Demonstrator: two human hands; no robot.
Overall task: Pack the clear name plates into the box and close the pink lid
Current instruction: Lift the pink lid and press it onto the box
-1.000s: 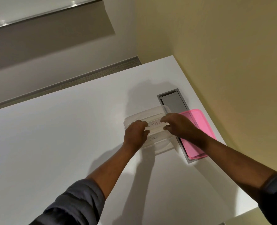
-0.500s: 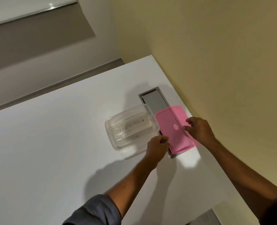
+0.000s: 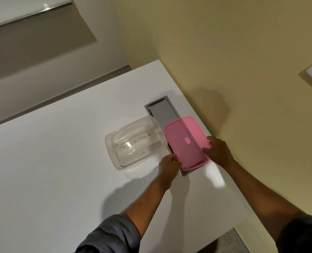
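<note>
On the desk (image 3: 51, 161), I'm gripping the pink lid (image 3: 185, 141) with both hands.
Left hand (image 3: 168, 166) pinching its near corner; right hand (image 3: 218, 152) clasping its right edge; name plates (image 3: 135, 145) lying in the open box (image 3: 115, 161).

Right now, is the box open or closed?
Open: the pink lid lies beside the box, held by both hands, not on it.

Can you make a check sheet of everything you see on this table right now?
Surface: white table, with a grey hatch set into it.
Job's things: clear box open, name plates reading SUPERMAN and DOG inside; pink lid lying on the hatch beside the box.
Clutter: nothing seen.
Hands: left hand and right hand at the lid's near edges.
Cables: nothing seen.
Surroundings: yellow wall.
</note>
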